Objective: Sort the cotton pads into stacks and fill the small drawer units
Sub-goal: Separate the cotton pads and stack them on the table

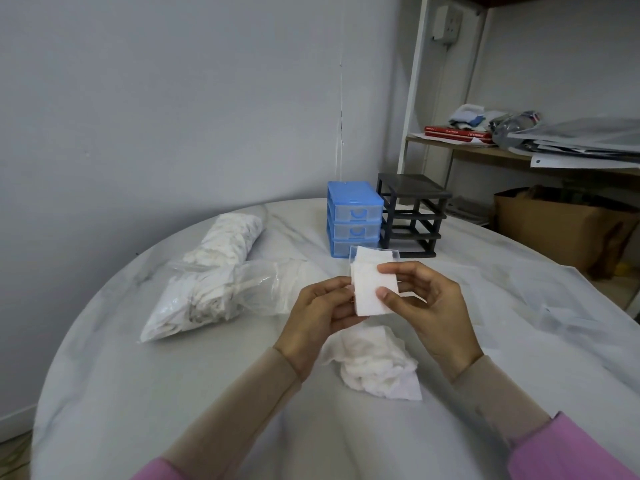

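Observation:
Both my hands hold a small stack of square white cotton pads above the table. My left hand grips its left edge and my right hand pinches its right edge between thumb and fingers. A clear plastic drawer with a pad in it lies just behind the stack. A loose heap of cotton pads lies under my hands. The blue drawer unit has its drawers in; the black drawer unit beside it is an empty frame.
Two clear bags of cotton pads lie on the left of the round marble table. More clear plastic lies at the right. A shelf with books and papers and a cardboard box stand behind.

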`<state>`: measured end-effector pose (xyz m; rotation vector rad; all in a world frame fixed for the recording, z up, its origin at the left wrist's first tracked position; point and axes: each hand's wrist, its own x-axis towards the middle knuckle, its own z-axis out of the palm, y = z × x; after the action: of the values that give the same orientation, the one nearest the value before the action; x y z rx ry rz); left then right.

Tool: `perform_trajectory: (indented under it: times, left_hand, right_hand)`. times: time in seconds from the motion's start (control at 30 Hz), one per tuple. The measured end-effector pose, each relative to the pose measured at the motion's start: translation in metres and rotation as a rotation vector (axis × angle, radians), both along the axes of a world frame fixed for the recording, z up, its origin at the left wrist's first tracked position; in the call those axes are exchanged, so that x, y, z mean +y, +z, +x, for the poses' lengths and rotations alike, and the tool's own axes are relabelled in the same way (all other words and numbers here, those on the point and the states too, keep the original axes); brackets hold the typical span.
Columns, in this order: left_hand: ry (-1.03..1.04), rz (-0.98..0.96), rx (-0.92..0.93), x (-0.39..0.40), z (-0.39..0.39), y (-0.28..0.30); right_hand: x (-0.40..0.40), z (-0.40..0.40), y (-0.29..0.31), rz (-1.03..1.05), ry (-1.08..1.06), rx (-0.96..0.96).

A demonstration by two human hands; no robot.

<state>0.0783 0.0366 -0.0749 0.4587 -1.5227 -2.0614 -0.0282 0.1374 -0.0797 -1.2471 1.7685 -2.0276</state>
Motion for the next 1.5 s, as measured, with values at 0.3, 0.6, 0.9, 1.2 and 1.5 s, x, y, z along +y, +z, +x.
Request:
perform_trajectory:
  times: [0.3,0.6,0.9,1.2,1.5]
  left_hand:
    - [0.009,-0.108,0.032,0.0,0.002,-0.004]
    - [0.213,-0.226,0.097,-0.007,0.004,-0.002]
    - [0.292,-0.453,0.093,-0.014,0.006,-0.002]
    - [0.278,-0.432,0.034,-0.014,0.005,-0.005]
    - [0.282,-0.376,0.067,-0.014,0.005,-0.005]
  right_hand:
    - [0.002,0.002,-0.002,0.066,-0.017,0.144]
    - [0.001,-0.002,-0.003,0.125,-0.07,0.234]
    - [0.006,-0.006,-0.011,0.661,0.109,0.503]
    - [0.006,-0.003,-0.006,0.54,0.104,0.533]
    - [0.009,-0.005,0.002,0.357,0.203,0.217]
